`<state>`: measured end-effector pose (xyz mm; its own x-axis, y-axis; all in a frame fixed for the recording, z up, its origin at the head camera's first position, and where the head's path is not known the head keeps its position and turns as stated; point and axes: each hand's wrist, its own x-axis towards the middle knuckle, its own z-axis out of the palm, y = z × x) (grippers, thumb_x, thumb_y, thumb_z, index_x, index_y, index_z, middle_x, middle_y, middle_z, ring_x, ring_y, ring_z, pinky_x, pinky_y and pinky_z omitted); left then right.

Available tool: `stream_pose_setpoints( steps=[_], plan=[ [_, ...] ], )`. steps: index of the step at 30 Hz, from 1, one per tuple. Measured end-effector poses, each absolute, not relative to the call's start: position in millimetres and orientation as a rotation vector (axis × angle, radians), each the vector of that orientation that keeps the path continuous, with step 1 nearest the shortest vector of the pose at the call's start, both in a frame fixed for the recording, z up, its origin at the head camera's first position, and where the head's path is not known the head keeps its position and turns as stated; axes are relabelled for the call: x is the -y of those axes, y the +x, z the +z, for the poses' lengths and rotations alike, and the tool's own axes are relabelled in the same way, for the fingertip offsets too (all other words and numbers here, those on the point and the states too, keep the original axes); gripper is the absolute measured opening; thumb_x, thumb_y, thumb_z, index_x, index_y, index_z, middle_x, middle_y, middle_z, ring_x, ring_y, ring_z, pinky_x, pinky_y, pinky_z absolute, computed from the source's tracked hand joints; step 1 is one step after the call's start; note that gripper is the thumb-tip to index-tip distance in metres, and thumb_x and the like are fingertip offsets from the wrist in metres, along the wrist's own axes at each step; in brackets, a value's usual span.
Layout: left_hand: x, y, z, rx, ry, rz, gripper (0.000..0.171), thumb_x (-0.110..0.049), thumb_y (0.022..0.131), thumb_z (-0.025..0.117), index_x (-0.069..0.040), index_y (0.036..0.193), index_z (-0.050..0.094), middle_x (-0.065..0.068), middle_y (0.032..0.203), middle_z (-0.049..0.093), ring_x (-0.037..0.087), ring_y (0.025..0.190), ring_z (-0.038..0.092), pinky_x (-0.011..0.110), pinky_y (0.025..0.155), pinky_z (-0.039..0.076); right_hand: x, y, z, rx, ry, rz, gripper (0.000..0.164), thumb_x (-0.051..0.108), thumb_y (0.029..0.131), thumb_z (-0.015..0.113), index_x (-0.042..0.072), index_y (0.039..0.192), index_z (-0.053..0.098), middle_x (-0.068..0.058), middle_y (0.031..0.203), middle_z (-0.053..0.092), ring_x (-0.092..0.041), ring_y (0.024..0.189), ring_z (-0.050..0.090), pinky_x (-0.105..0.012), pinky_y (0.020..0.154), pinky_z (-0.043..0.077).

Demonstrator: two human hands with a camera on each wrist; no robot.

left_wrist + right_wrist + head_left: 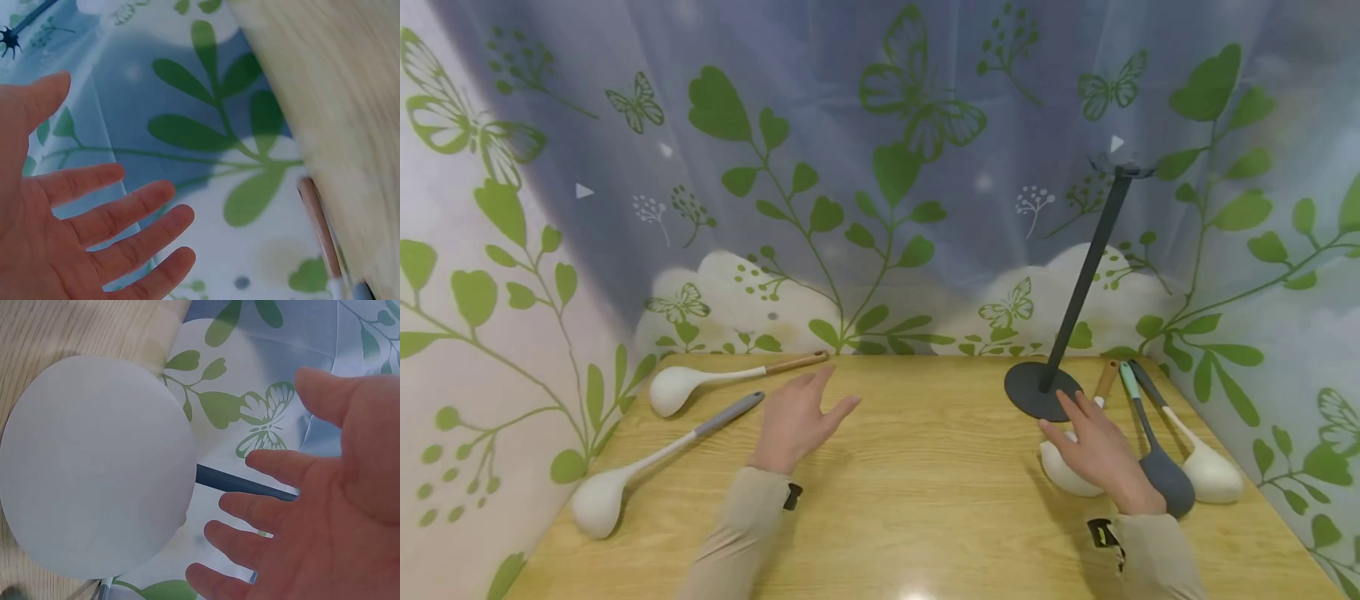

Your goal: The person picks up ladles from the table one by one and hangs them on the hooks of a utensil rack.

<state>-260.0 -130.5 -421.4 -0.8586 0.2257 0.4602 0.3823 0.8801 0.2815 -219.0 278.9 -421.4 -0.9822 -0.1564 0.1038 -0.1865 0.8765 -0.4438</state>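
Observation:
My left hand (793, 421) hovers over the table with fingers extended and holds nothing. Left of it lie a white ladle with a wooden handle (673, 390) and a white ladle with a grey handle (598, 502). My right hand (1101, 454), also empty with fingers spread, is above a white ladle with a wooden handle (1067, 468), partly hiding it; its bowl (94, 465) looms large in the right wrist view. Beside it lie a dark blue ladle with a mint handle (1171, 483) and a white ladle with a dark grey handle (1213, 473).
A black utensil stand (1086, 275) with a round base and hooks on top stands at the back right, just beyond my right hand. Patterned curtains (820, 167) enclose the wooden table (917, 492) at the back and both sides.

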Motion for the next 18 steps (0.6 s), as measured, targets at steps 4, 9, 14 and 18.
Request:
stream_pose_setpoints(
  steps=[4,9,14,18],
  plan=[
    [114.3,-263.8,-416.0,2.617,-0.487,-0.573,0.065,-0.056,0.09,0.053,-0.006,0.131,0.054,0.021,0.116,0.065,0.034,0.095,0.063,0.053,0.074,0.054,-279.9,-217.3,-422.2,2.995,0.259,0.73,0.077,0.05,0.098,0.042,-0.007,0.146,0.023,-0.042,0.145,0.015,-0.057,0.129,0.016,-0.076,0.096,0.019],
    [91.0,-274.4,-411.9,2.6,-0.547,-0.65,0.057,-0.051,0.091,0.055,-0.006,0.125,0.059,0.014,0.113,0.068,0.026,0.093,0.064,0.048,0.071,0.056,-282.9,-217.3,-423.0,3.002,0.249,0.727,0.077,0.05,0.098,0.041,-0.007,0.146,0.022,-0.043,0.144,0.015,-0.059,0.127,0.017,-0.077,0.094,0.02],
    [63.4,-287.9,-405.5,2.588,-0.594,-0.687,0.049,-0.046,0.091,0.057,-0.008,0.123,0.061,0.009,0.1,0.072,0.019,0.081,0.064,0.041,0.063,0.056,-286.7,-219.5,-422.4,3.002,0.248,0.723,0.077,0.049,0.098,0.041,-0.009,0.145,0.023,-0.045,0.142,0.017,-0.061,0.124,0.02,-0.076,0.093,0.024],
    [42.7,-298.1,-401.9,2.615,-0.6,-0.724,0.047,-0.044,0.092,0.056,-0.009,0.123,0.061,0.009,0.101,0.072,0.017,0.081,0.064,0.039,0.064,0.056,-287.9,-220.3,-420.6,3.023,0.245,0.738,0.077,0.049,0.099,0.041,-0.011,0.144,0.023,-0.046,0.142,0.017,-0.061,0.124,0.02,-0.075,0.094,0.026]
  ],
)
